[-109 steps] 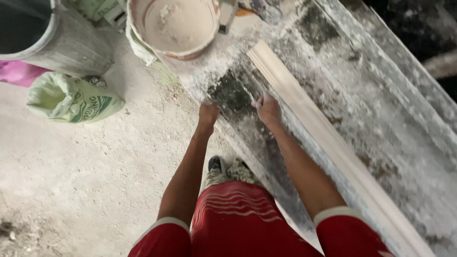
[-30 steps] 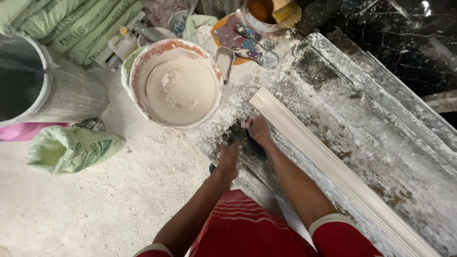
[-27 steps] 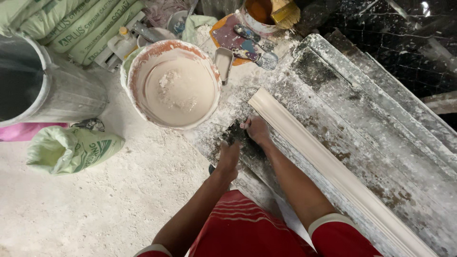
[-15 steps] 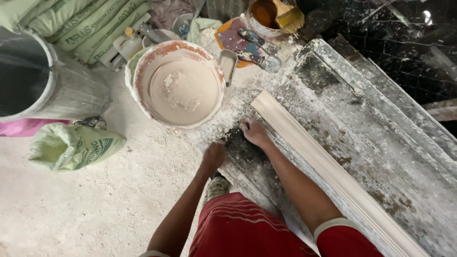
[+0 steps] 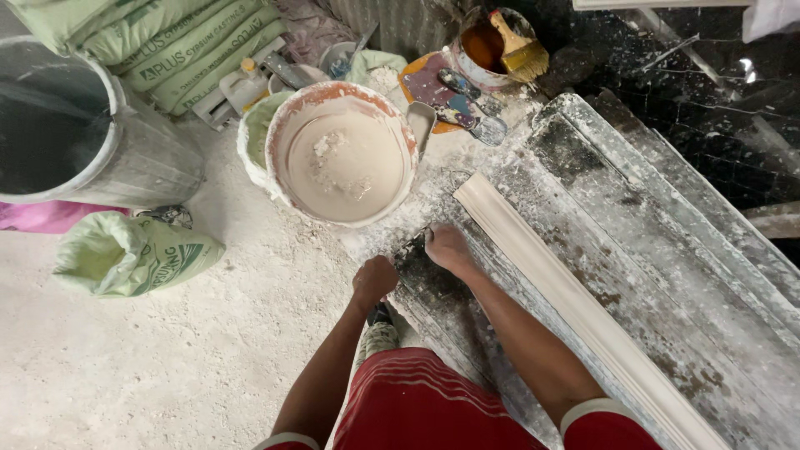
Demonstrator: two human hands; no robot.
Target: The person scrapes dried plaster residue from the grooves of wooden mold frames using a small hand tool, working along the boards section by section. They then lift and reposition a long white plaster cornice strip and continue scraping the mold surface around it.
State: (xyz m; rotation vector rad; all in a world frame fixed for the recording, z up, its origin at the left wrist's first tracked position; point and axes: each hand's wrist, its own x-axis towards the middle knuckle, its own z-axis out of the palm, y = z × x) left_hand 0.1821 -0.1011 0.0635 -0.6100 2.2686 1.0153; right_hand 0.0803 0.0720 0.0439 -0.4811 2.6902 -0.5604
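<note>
On the dusty bench (image 5: 633, 242): white plaster moulding (image 5: 575, 308), running diagonally.
Top left: stacked green sacks (image 5: 167, 42).
Left floor: open green bag (image 5: 133, 258).
Bucket (image 5: 287, 179): pale plaster inside.
Right hand (image 5: 448, 248): fingers curled, touching bench beside moulding.
Left hand (image 5: 375, 279): closed fist, contents unclear.

I see my left hand (image 5: 375, 279) has pulled back off the desk (image 5: 667, 275), away from the white moulding strip (image 5: 567, 300); my right hand (image 5: 447, 248) has slid down beside the strip's end.

Plaster casting workshop, dusty workbench (image 5: 667, 275), plaster bucket (image 5: 342, 158), stacked sacks (image 5: 167, 42)
</note>
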